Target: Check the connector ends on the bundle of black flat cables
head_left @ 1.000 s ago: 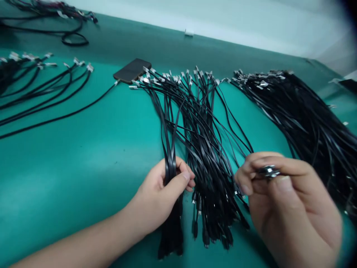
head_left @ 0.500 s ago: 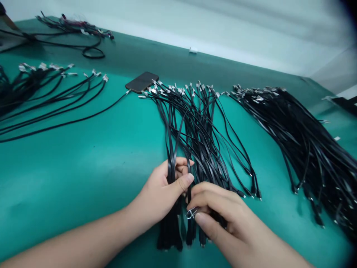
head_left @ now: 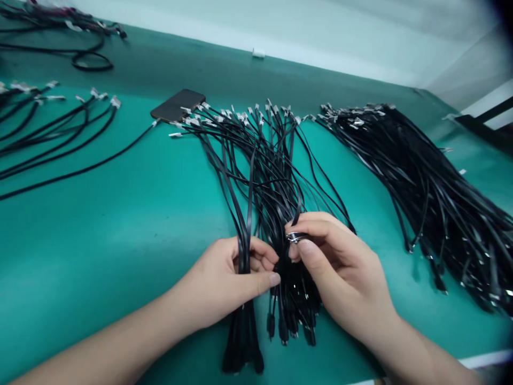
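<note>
My left hand (head_left: 234,280) is curled around several flat black cables (head_left: 243,248), which hang through it with their plug ends fanned out below. Its thumb and fingertips point towards the larger pile. My right hand (head_left: 340,262) is closed in a pinch on a small silvery metal piece (head_left: 294,237) with a dark part running back into the fingers; its kind is unclear. One black cable runs up from these fingertips. Under and between both hands lies a pile of black cables (head_left: 272,176), with silvery connectors at the far end and dark plugs near me.
A dark phone (head_left: 178,106) lies beyond the pile, a cable (head_left: 100,166) plugged into it. More cables lie at the left (head_left: 60,133), and a thick heap (head_left: 425,176) is at the right. Tangled wires (head_left: 60,21) occupy the far left of the green table (head_left: 120,251).
My right hand has moved up and away from my left, taking the metal piece with it. My left hand keeps its hold on the cables. The view has shifted slightly to the right.
</note>
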Available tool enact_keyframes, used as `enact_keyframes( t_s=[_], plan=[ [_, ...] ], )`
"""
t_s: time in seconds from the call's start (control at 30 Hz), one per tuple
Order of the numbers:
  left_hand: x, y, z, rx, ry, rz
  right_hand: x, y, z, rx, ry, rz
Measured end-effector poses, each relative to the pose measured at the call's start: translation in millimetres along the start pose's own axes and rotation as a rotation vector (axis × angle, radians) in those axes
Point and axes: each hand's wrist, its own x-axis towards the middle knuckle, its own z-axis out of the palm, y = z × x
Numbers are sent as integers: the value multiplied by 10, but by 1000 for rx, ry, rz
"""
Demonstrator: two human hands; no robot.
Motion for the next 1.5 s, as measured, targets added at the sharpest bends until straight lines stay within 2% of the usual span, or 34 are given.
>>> enact_keyframes(
  t_s=[0.1, 0.17, 0.27, 0.33, 0.6, 1.5],
  plan=[
    [-10, -9, 8, -18, 18, -3, -21, -1, -3, 49, 2, -3],
    [-12, -4, 13, -46, 29, 3, -35, -18, -14, 66, 3, 44],
    [-11, 10, 18, -79, 52, 16, -40, -66, -29, -12, -91, 175],
    [-9, 14, 20, -97, 59, 22, -29, -104, -30, -93, -171, 213],
    [0, 0, 8, -103, 100, 25, 0, -141, -34, -219, -224, 184],
    [-2, 18, 12, -92, 123, 25, 13, -100, -49, -230, -269, 86]
  ],
)
